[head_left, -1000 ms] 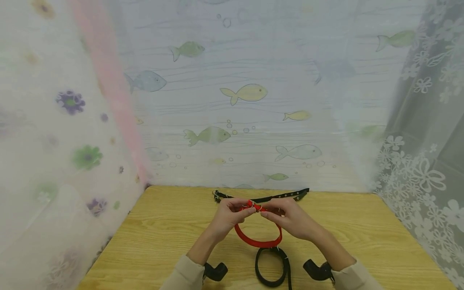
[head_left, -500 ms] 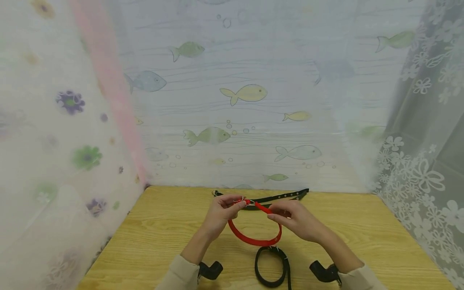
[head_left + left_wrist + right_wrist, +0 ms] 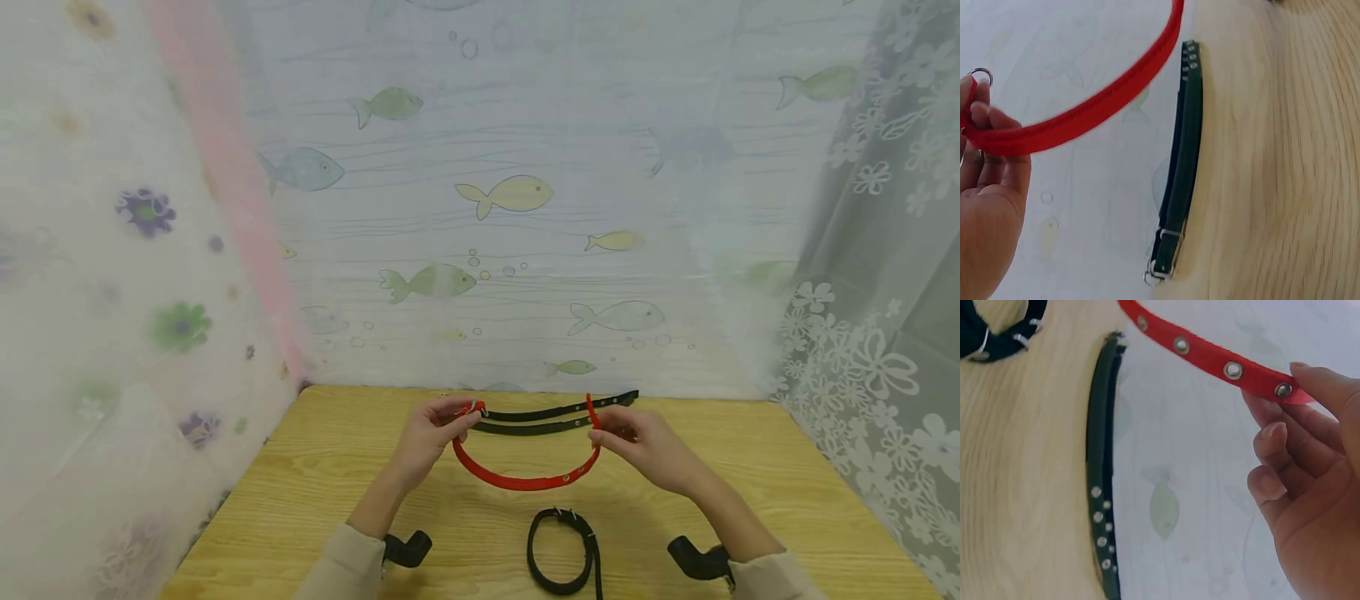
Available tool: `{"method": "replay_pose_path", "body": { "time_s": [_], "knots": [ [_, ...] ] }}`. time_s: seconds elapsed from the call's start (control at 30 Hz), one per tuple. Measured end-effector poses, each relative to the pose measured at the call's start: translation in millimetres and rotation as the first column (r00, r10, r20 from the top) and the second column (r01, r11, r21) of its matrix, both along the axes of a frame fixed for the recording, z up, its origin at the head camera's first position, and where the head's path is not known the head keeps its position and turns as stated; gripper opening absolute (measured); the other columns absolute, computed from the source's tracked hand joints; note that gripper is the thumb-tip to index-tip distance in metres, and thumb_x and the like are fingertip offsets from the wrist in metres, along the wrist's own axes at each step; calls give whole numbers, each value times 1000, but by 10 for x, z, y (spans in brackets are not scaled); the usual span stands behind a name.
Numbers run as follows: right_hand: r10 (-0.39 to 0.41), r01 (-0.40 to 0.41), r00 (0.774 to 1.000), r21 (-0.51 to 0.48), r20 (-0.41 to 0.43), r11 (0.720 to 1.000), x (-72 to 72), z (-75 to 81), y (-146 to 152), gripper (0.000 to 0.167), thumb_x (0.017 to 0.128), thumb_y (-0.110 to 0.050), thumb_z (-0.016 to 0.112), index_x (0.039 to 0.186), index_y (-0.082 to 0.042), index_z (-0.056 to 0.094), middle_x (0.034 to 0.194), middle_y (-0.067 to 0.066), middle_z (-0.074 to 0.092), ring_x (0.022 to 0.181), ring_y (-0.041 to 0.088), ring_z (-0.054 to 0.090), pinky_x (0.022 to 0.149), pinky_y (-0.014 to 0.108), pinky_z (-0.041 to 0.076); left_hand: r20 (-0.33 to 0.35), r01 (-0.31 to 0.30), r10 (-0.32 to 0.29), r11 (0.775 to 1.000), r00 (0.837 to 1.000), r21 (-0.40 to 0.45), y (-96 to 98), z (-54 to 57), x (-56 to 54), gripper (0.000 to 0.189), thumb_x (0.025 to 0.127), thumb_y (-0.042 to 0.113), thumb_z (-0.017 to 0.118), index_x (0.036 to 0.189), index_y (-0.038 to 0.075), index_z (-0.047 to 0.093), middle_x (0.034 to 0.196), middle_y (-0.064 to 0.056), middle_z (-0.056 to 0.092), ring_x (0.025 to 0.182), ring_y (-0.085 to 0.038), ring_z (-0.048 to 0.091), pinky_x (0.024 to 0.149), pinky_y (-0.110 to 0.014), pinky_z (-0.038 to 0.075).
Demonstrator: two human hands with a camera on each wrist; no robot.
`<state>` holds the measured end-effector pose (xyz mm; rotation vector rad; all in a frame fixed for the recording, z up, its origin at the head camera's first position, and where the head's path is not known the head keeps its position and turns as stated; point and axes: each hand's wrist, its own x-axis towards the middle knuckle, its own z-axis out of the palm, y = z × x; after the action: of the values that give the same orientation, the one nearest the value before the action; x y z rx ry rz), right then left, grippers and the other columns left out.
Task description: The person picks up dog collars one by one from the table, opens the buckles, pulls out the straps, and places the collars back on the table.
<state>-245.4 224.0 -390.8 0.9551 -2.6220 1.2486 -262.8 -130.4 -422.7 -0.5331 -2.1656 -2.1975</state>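
A red collar (image 3: 517, 482) hangs between the two hands in a wide U above the table. My left hand (image 3: 429, 437) pinches its buckle end; a metal ring (image 3: 982, 74) shows beside the fingers in the left wrist view. My right hand (image 3: 654, 446) pinches the other end between thumb and fingers, and its tip stands up past them. Metal eyelets (image 3: 1232, 370) run along that end in the right wrist view. Behind lies a folded dark green collar (image 3: 1184, 162) with eyelets at one end and a buckle at the other.
A black collar (image 3: 531, 554), looped with its tail toward the front edge, lies on the wooden table (image 3: 322, 483) nearer the body. A fish-patterned sheet (image 3: 517, 250) stands along the table's back edge. Black camera mounts (image 3: 408, 550) sit at both wrists.
The red collar has gone from a closed loop to an opened strap. Its free end came out of the buckle as my hands moved apart, left hand leftward, right hand rightward.
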Motion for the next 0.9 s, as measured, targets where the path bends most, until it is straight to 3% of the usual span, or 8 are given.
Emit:
{"method": "replay_pose_path", "body": {
  "time_s": [0.13, 0.3, 0.4, 0.57, 0.73, 0.9],
  "knots": [
    [-62, 63, 998, -34, 8, 997, -18, -16, 119, 13, 104, -21, 64, 108, -11, 72, 94, -1, 69, 76, 8, 62, 65, 28, 52, -29, -8, 7, 999, 1000, -49, -124, -28, -24, 37, 99, 14, 71, 131, -3, 66, 91, -5, 73, 80, -16, 69, 82, -32, 59],
    [-109, 109, 994, -82, 0, 991, -47, -35, 245, 11, 104, -17, 63, 105, -9, 70, 84, 1, 62, 67, 13, 56, 59, 29, 47, -55, -19, 13, 994, 998, -104, -223, -34, -30, 34, 101, 15, 67, 130, -3, 65, 107, -19, 74, 93, -25, 72, 89, -33, 58],
    [-113, 115, 993, -118, 24, 986, -72, -53, 327, 13, 105, -17, 61, 105, -7, 69, 82, 5, 59, 66, 16, 55, 59, 30, 45, -50, -69, 62, 986, 997, -151, -254, -39, -34, 29, 104, 14, 63, 128, -2, 66, 112, -23, 73, 101, -34, 71, 87, -32, 58],
    [-103, 116, 992, -179, 79, 977, -108, -96, 443, 18, 108, -17, 56, 105, -4, 67, 80, 14, 59, 66, 19, 55, 61, 33, 46, -57, -151, 142, 961, 988, -230, -304, -105, -53, 22, 105, 14, 61, 119, 0, 70, 105, -18, 75, 99, -28, 73, 87, -36, 59],
    [-119, 147, 982, -202, 144, 968, -101, -126, 480, 25, 108, -22, 55, 106, 2, 65, 83, 9, 63, 71, 21, 58, 64, 31, 50, -44, -121, 114, 968, 993, -219, -369, -186, -74, 21, 106, 13, 59, 116, -2, 70, 105, -15, 75, 102, -29, 72, 88, -39, 59],
    [-123, 178, 967, -246, 224, 953, -98, -166, 527, 32, 108, -23, 55, 108, 7, 65, 83, 9, 64, 70, 22, 56, 67, 32, 49, 47, -109, 119, 978, 992, -178, -465, -245, -84, 21, 103, 20, 66, 112, 3, 72, 100, -9, 71, 94, -24, 66, 88, -40, 56]
  ]
}}
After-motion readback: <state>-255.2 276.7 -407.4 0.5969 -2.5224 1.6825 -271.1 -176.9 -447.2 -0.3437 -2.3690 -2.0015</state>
